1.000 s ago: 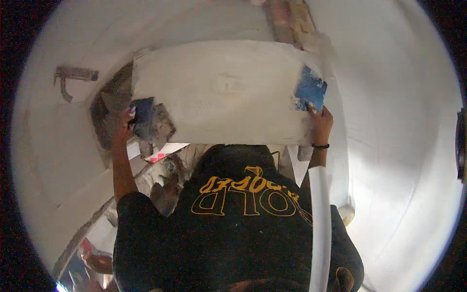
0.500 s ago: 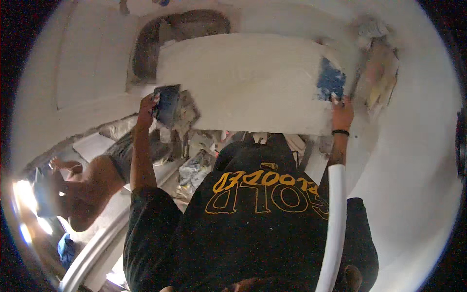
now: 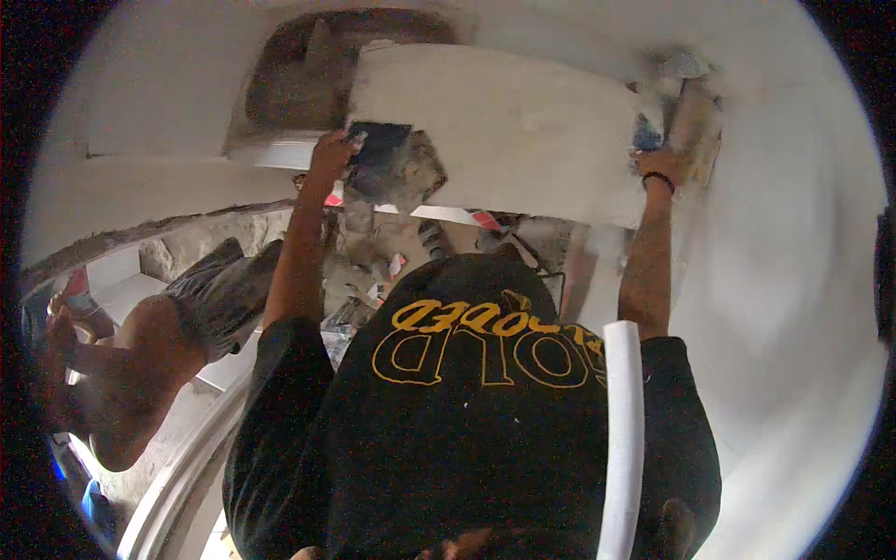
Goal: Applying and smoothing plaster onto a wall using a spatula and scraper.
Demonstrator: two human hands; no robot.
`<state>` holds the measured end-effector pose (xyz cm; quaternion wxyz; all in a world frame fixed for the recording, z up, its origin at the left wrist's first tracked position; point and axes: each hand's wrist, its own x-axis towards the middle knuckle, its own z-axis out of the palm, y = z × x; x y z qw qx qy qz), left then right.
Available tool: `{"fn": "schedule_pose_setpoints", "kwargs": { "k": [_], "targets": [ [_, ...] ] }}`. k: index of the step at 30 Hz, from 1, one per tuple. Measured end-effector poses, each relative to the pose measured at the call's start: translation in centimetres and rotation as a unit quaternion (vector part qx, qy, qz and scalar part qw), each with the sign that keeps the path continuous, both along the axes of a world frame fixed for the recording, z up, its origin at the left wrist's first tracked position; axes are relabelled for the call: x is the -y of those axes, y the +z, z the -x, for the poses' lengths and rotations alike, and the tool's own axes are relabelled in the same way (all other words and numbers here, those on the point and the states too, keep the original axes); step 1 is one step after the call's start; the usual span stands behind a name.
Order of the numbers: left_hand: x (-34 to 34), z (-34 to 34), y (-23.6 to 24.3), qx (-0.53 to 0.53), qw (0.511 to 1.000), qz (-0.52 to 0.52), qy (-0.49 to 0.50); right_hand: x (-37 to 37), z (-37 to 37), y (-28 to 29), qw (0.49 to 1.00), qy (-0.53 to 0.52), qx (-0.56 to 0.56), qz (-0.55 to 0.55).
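Observation:
My left hand (image 3: pixel 331 157) is closed on the edge of a dark blue flat scraper (image 3: pixel 381 142). A rough, grey, plaster-crusted piece (image 3: pixel 422 177) shows beside it; whether the two are joined I cannot tell. My right hand (image 3: pixel 661 165) is closed on a smaller-looking blue flat scraper (image 3: pixel 646 133), smeared with white, at the right end of a long white surface (image 3: pixel 499 121). Part of this scraper is hidden by the hand or turned edge-on. The white surface spans the space between my hands and looks smooth.
A person (image 3: pixel 159 364) in grey shorts is bent over at the left. A dark recess (image 3: pixel 299 84) lies at the far left, with a white wall (image 3: pixel 775 280) on the right. Mixed debris (image 3: pixel 359 280) lies below. A white curved tube (image 3: pixel 623 439) crosses my black shirt.
My right hand and its scraper have moved to the right end of the white surface, and less of the blue shows. My left hand sits higher and farther right; the whole view has shifted.

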<state>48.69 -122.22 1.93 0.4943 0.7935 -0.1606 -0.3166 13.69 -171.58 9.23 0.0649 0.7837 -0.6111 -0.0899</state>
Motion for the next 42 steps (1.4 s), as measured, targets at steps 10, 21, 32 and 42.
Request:
{"fn": "schedule_pose_setpoints", "kwargs": {
  "k": [10,21,32,42],
  "targets": [
    [-6.9,0.9,9.4,0.235,0.969,0.074,0.016,2.3,1.0,-0.9,0.996,0.088,-0.015,-0.023],
    [-5.6,2.9,6.0,-0.183,0.917,0.347,0.066,-6.3,-0.6,3.8,0.930,0.351,0.097,0.055],
    [4.7,2.6,8.2,0.373,0.898,-0.191,-0.134,-21.9,-0.7,3.8,0.900,0.421,0.108,-0.019],
    [19.0,0.3,4.1,0.493,0.829,-0.055,-0.259,-17.6,3.1,3.1,0.908,0.393,0.137,-0.057]
  ]
}}
